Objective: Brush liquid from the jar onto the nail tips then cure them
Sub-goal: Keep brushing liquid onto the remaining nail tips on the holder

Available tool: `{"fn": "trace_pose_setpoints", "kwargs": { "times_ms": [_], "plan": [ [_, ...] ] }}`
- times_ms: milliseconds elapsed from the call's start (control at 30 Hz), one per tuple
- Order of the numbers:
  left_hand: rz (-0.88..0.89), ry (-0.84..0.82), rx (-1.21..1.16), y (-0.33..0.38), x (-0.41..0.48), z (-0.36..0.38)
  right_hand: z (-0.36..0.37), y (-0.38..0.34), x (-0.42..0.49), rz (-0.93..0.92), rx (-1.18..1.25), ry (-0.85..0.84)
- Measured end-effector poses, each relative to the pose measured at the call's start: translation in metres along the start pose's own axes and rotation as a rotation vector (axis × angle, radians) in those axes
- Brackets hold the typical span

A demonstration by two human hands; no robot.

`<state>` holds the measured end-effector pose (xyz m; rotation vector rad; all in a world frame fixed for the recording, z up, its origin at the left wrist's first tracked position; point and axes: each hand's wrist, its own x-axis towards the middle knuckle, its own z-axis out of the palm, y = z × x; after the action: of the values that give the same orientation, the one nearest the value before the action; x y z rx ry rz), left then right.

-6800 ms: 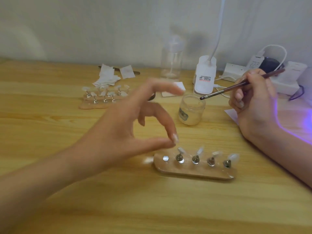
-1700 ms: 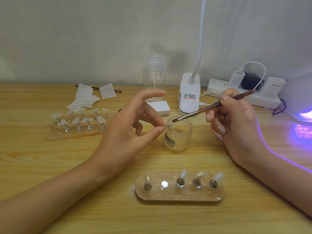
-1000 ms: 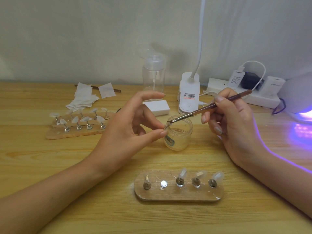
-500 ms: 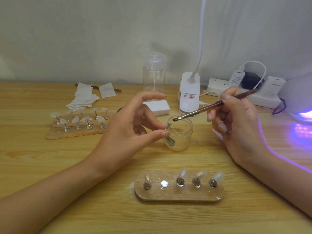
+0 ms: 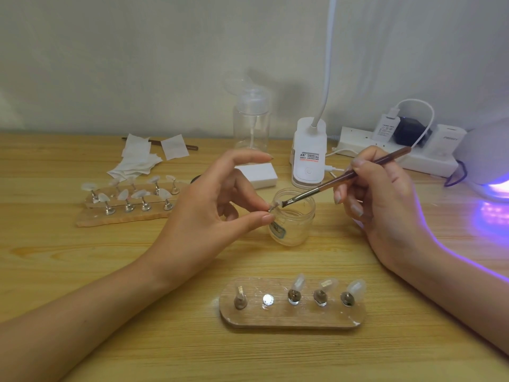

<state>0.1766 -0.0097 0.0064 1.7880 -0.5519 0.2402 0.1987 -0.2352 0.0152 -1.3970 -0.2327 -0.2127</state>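
Nail tip [image 5: 276, 203] on its metal peg is pinched between thumb and a finger of left hand [image 5: 203, 219], index finger raised, just over the open glass jar [image 5: 293, 227] at mid tabletop [image 5: 82, 271]. Brush [image 5: 347, 176] is held in right hand [image 5: 385, 208], fingers clamped on the handle, bristles touching the tip. Wooden holder [image 5: 292, 317] carrying three clear tips lies nearer. Glowing curing lamp [image 5: 493, 172] is seen far right.
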Motion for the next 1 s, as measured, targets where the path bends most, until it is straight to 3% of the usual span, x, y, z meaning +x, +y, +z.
{"fn": "trace_pose_setpoints", "kwargs": {
  "times_ms": [200,367,533,700,833,1000],
  "plan": [
    [0.020,0.006,0.045,0.0001,-0.0003,-0.0003,0.0005,-0.0011,-0.0003,-0.040,0.054,-0.057],
    [0.032,0.016,0.068,0.0002,-0.0002,-0.0001,-0.0019,0.0013,0.0008,-0.015,0.014,0.013],
    [0.057,0.019,0.096,0.0005,-0.0002,-0.0001,0.0012,-0.0002,-0.0004,-0.040,0.043,-0.066],
    [0.073,0.025,0.107,0.0007,-0.0003,0.0005,-0.0011,0.0001,0.0003,0.004,0.017,0.011],
    [0.086,0.021,0.120,0.0010,-0.0002,0.0005,0.0024,-0.0012,-0.0012,-0.036,0.051,-0.071],
    [0.097,0.019,0.130,0.0013,-0.0003,0.0005,-0.0003,-0.0002,0.0008,0.025,0.020,0.027]
  ]
}}
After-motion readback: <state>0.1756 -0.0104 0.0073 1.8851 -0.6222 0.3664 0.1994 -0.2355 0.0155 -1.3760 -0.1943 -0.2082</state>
